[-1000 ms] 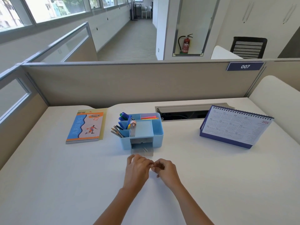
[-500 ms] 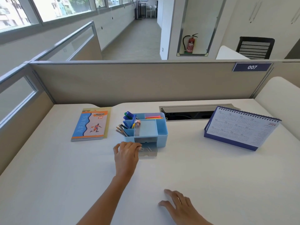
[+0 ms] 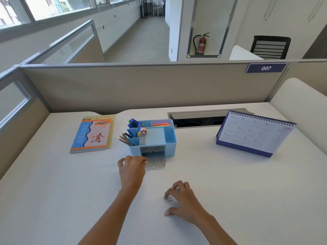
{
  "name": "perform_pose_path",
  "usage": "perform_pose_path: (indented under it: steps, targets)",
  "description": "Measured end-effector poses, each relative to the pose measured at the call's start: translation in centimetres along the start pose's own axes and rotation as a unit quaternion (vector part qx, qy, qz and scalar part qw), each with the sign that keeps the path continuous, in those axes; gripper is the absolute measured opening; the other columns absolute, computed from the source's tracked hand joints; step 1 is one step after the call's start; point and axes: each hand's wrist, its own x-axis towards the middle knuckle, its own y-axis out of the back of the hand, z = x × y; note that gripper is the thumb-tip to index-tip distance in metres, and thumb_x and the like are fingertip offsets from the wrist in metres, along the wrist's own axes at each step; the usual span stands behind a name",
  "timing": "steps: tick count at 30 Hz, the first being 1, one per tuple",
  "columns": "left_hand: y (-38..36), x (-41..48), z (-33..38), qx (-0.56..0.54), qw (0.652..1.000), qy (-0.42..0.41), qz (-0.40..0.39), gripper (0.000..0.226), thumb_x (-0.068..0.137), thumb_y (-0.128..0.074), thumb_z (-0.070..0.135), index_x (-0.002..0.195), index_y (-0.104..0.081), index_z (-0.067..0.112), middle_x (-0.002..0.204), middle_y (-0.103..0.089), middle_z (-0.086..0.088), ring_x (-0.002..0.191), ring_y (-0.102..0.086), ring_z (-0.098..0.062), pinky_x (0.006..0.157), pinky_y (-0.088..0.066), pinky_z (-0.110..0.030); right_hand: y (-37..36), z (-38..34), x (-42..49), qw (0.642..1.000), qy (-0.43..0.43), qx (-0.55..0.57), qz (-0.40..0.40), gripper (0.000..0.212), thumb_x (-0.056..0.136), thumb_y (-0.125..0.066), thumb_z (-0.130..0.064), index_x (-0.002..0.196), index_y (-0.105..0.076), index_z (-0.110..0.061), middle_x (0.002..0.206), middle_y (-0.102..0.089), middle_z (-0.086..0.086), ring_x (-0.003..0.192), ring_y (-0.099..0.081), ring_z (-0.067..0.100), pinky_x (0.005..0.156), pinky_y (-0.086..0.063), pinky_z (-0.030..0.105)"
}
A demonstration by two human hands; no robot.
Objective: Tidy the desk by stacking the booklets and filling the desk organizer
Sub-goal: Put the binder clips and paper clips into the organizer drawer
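White table (image 3: 230,183) at mid-frame bears the desk organizer (image 3: 169,138), whose open drawer (image 3: 156,161) touches our curled left hand (image 3: 132,167) on its right (holding anything, we cannot tell), our loose, empty right hand (image 3: 182,200) farther below.

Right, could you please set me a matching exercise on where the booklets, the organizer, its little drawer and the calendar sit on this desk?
Things:
1. booklets
2. organizer
3. drawer
4. calendar

Places or states:
A. propped up on the right side of the desk
B. pulled out, with the left hand at its left corner
C. lying flat on the left side of the desk
D. in the middle of the desk, holding pens and pencils

Pairs: 1-C, 2-D, 3-B, 4-A.
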Motion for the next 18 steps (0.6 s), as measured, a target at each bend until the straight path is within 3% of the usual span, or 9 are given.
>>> perform_pose_path:
  steps: [5,9,18]
  targets:
    - [0.3,0.2,0.3,-0.022,1.000,0.009,0.016,0.017,0.090,-0.062,0.024,0.103,-0.073,0.025,0.102,-0.073,0.000,0.099,-0.059,-0.018,0.103,-0.032,-0.042,-0.4,0.3,0.5,0.999,-0.007,0.030,0.032,0.018,0.079,-0.067,-0.035,0.096,-0.063,-0.031,0.106,-0.043,-0.011,0.104,-0.036,0.010,0.092,-0.040,0.027]
    - [0.9,0.6,0.9,-0.078,0.995,0.046,0.049,0.019,0.089,-0.063,0.021,0.105,-0.073,0.021,0.101,-0.072,-0.005,0.096,-0.057,-0.020,0.098,-0.036,-0.041,-0.7,0.3,0.5,0.998,-0.008,0.033,0.047,0.015,0.080,-0.067,-0.033,0.094,-0.063,-0.031,0.101,-0.042,-0.012,0.101,-0.035,0.009,0.090,-0.040,0.025]
    - [0.8,1.1,1.4,-0.036,0.997,0.074,-0.005,0.026,0.094,-0.055,0.028,0.116,-0.068,0.023,0.114,-0.067,-0.009,0.109,-0.055,-0.024,0.107,-0.033,-0.040,-1.3,0.2,0.2,0.998,-0.002,0.029,0.057,0.010,0.085,-0.058,-0.016,0.088,-0.065,-0.022,0.097,-0.050,-0.007,0.097,-0.040,0.011,0.084,-0.043,0.025]
